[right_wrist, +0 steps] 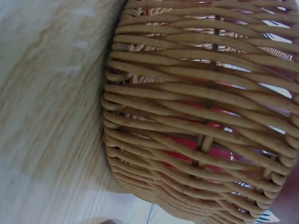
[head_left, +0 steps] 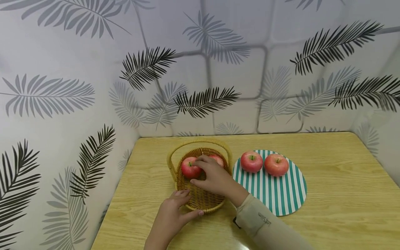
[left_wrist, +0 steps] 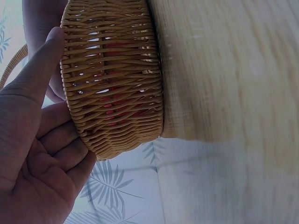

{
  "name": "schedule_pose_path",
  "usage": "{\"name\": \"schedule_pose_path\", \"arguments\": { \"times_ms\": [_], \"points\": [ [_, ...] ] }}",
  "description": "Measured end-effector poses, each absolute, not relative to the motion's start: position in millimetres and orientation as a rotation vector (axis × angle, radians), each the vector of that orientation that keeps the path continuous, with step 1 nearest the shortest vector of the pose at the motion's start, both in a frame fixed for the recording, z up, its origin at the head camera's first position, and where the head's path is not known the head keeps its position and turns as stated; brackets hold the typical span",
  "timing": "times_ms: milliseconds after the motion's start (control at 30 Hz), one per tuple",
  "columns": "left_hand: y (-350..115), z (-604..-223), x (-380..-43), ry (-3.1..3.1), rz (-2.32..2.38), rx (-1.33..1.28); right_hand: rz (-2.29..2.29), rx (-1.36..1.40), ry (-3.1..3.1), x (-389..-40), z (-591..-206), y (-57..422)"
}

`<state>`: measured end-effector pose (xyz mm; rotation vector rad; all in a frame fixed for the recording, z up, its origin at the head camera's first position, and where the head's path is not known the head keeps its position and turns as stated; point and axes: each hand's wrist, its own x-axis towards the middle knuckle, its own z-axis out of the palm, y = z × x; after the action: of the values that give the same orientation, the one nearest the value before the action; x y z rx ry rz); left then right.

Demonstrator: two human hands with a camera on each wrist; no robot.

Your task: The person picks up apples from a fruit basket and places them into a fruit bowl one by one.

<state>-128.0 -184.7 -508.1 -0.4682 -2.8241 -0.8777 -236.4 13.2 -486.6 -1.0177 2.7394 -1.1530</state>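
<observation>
A wicker basket with a raised handle stands on the table, with a red apple at its left and another apple partly hidden behind my right hand. My right hand reaches into the basket. Its bent fingers lie over the left apple, and the thumb is by that apple's lower edge. At the near left rim, my left hand holds the basket. In the left wrist view, its thumb lies at the rim and its curled fingers are against the woven side. The right wrist view shows mostly woven wall.
Right of the basket lies a round mat with green and white stripes. Two apples, one redder and one paler, sit on its far part. A leaf-patterned wall borders the wooden table behind and at the left.
</observation>
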Motion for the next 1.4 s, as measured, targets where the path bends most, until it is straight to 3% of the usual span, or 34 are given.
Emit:
{"name": "schedule_pose_path", "arguments": {
  "times_ms": [1400],
  "points": [
    [-186,-508,-129,-2.822,-0.903,-0.473,-0.936,-1.045,2.852,-258,-499,-10]
  ]
}}
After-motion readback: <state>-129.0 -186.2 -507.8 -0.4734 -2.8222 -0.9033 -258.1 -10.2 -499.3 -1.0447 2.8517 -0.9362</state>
